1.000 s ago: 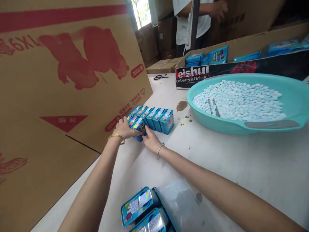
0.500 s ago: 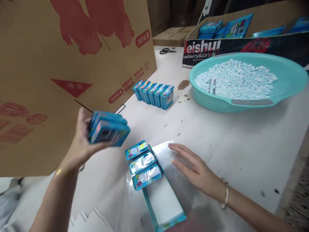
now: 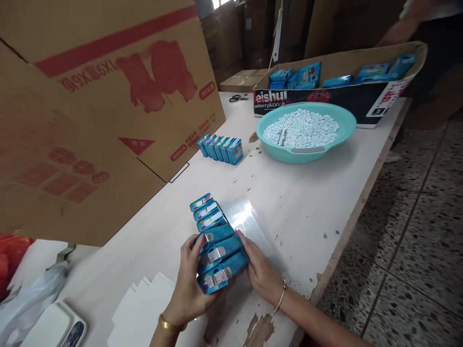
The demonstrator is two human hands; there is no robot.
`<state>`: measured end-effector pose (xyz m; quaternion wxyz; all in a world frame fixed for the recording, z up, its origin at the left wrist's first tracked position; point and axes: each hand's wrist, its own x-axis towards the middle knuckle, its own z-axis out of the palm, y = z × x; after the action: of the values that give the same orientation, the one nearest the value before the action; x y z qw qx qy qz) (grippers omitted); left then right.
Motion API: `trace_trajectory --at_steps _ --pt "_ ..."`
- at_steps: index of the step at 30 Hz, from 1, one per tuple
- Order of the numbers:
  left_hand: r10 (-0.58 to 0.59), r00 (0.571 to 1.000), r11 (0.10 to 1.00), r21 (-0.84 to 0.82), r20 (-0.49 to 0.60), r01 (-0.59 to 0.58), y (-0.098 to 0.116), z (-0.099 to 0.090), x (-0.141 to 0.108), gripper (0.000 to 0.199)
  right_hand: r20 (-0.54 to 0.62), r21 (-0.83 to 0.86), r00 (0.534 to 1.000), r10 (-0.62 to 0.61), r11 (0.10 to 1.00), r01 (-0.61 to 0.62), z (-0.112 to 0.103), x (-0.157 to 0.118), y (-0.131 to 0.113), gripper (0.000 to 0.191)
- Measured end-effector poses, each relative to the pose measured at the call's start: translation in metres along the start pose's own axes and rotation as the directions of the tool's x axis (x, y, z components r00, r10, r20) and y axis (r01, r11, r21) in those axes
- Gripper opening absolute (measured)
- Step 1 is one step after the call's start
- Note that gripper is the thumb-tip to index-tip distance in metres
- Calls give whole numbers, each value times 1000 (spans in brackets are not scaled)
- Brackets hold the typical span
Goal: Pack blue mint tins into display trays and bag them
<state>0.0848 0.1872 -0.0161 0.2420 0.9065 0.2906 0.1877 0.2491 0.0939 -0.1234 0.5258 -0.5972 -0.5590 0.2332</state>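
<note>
Three blue packs (image 3: 221,258) are gripped by my left hand (image 3: 191,282), its fingers and thumb round their left side. They sit at the near end of an open blue tray, whose walls are mostly hidden. Against the right side of these packs rest the fingers of my right hand (image 3: 262,272), pressed close together. Farther up the tray stand three more small blue packs (image 3: 205,212) with shiny tops. A clear plastic sheet (image 3: 249,217) lies under and to the right of the tray.
A row of small blue packs (image 3: 220,148) stands beyond. Behind are a turquoise basin (image 3: 306,153) of pale tablets and a black carton (image 3: 311,99) of blue packs. A large cardboard box (image 3: 108,159) fills the left. White card pieces (image 3: 141,308) lie near left. A person (image 3: 430,53) stands far right.
My left hand has brought its packs down and right to the tray's near end. My right hand has moved from the plastic sheet to the packs' right side. The view has shifted.
</note>
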Motion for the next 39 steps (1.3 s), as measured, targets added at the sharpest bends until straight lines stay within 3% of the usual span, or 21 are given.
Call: trace_trajectory --at_steps 3,9,13,18,21,25,27,28,29,30,31,32,33,34,36,39 --pt "-4 998 992 129 58 -4 6 -1 7 90 5 17 1000 15 1000 -15 -3 1 -1 65" --pt "-53 985 952 306 164 0 24 -7 15 90 111 -23 991 -72 997 75 -15 1 6 63" --pt "-91 974 885 465 208 -17 33 -6 25 88 164 -64 983 -87 993 98 -28 3 2 59" --pt "-27 971 794 596 238 -124 36 10 34 85 194 52 981 -11 999 1 -31 9 -9 53" --pt "-70 959 788 604 275 -115 34 23 39 89 254 85 967 -3 996 -19 -24 6 -9 67" --pt "-84 960 882 469 268 -54 26 24 37 99 300 22 954 13 1000 -20 -22 3 -4 85" --pt "-97 970 972 232 221 44 15 19 34 102 265 102 963 55 991 -84 -23 10 -2 82" --pt "-146 980 988 70 135 138 9 17 32 99 236 158 967 94 978 -133 -23 17 -1 80" --pt "-239 971 964 -119 15 239 3 16 32 92 211 215 967 140 959 -186 -22 24 0 78" --pt "-373 922 888 -325 -100 324 -2 17 32 84 195 268 963 185 935 -234 -19 33 0 77" --pt "-521 838 765 -525 -163 373 -6 20 33 77 188 314 957 219 910 -270 -15 42 1 75" --pt "-641 752 614 -691 -154 382 -8 25 35 75 185 349 953 239 891 -291 -10 50 1 74" --pt "-710 699 459 -808 -85 368 -8 31 37 76 182 372 952 246 879 -298 -5 56 0 74" --pt "-729 685 320 -880 8 351 -5 38 39 78 175 385 954 245 874 -295 1 59 -2 74" --pt "-689 713 142 -941 130 309 5 46 37 82 150 384 959 239 880 -280 12 58 -9 74" --pt "-664 736 76 -967 132 242 23 40 15 80 156 345 963 219 902 -261 24 37 -31 75"
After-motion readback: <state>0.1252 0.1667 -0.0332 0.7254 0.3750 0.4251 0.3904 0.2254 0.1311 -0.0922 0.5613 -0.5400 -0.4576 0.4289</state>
